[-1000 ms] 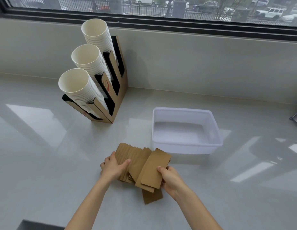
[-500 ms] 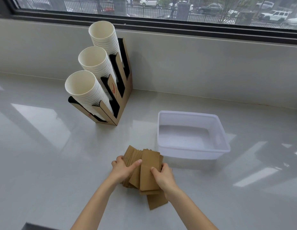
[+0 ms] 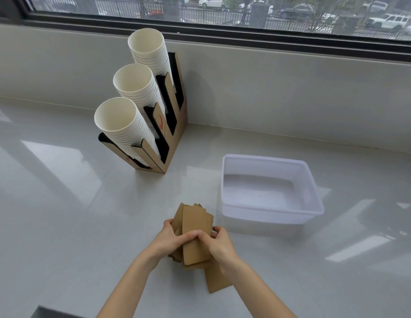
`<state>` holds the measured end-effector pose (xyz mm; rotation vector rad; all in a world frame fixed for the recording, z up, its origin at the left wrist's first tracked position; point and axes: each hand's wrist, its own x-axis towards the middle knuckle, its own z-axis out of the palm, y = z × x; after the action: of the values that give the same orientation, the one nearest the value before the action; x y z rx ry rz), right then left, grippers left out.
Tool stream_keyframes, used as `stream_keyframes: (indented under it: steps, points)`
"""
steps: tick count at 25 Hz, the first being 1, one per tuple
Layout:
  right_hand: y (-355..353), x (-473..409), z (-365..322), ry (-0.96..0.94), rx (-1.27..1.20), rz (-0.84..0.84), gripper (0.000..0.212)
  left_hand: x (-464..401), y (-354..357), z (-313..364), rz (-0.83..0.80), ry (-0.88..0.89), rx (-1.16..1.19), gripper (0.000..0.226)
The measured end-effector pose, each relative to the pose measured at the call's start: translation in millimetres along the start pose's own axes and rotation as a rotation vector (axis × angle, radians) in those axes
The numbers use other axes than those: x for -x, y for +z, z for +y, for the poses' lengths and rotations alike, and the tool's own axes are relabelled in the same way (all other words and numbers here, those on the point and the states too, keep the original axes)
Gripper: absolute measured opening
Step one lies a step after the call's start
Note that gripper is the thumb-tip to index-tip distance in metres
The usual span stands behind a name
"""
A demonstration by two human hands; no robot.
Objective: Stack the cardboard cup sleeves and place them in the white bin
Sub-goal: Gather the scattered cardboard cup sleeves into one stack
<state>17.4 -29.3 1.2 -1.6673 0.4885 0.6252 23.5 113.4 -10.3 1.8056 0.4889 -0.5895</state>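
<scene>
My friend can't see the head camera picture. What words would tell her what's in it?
Two hands, left and right, squeeze a pile of brown sleeves together on a pale counter. An empty white bin sits just to the right, and three stacks of white cups lean in a cardboard holder by the window.

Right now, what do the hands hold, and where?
Both hands, left hand and right hand, hold the sleeves by the long side edges.
</scene>
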Motion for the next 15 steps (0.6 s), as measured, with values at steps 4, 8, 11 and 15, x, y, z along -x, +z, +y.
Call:
stream_keyframes:
  steps: [4, 8, 11, 15]
  points:
    - [-3, 1, 2, -0.021, 0.001, -0.055, 0.051, 3, 0, -2, -0.022, 0.015, 0.044, 0.089]
    - [-1, 0, -4, -0.105, 0.03, -0.098, 0.036, 5, 2, -1, -0.076, 0.067, 0.085, 0.092]
    - [6, -1, -6, -0.123, 0.175, -0.102, 0.037, 6, 5, -2, -0.056, 0.108, 0.092, 0.079]
    - [6, -3, -5, -0.144, 0.267, -0.134, 0.042, 8, 3, -9, -0.033, 0.106, 0.18, 0.061]
